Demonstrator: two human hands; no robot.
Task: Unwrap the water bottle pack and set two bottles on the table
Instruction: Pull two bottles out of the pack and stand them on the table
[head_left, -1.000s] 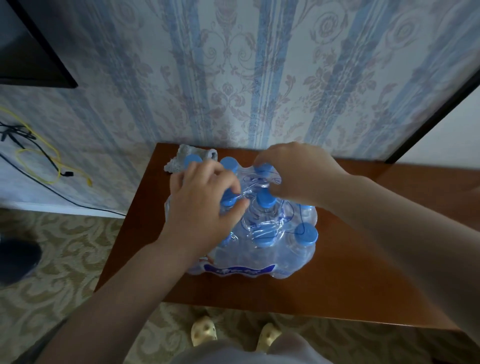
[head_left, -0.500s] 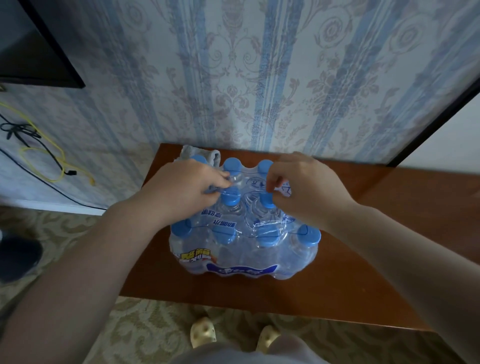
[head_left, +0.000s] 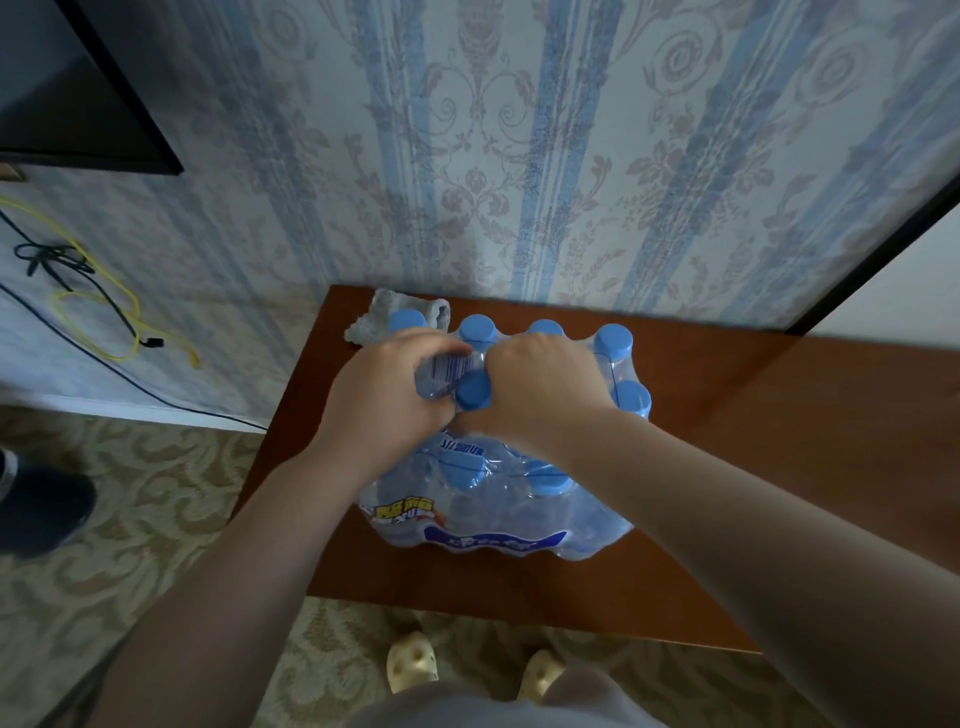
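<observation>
Gripping bunched film atop the water bottle pack (head_left: 498, 499), the left hand (head_left: 384, 400) and right hand (head_left: 540, 384) keep fingers clamped on it. No bottle stands free on the surface (head_left: 727, 467) (wrap mostly intact); both remain to be placed.

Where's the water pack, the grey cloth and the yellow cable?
water pack (head_left: 498, 540), head view, front label on the wrap
grey cloth (head_left: 382, 312), head view, left fold
yellow cable (head_left: 130, 306), head view, loop's right side

Middle caps of water bottle pack (head_left: 498, 519) hidden beneath left hand (head_left: 384, 395) and right hand (head_left: 540, 384); label print blurred; grey cloth (head_left: 382, 312) partly covered.
</observation>
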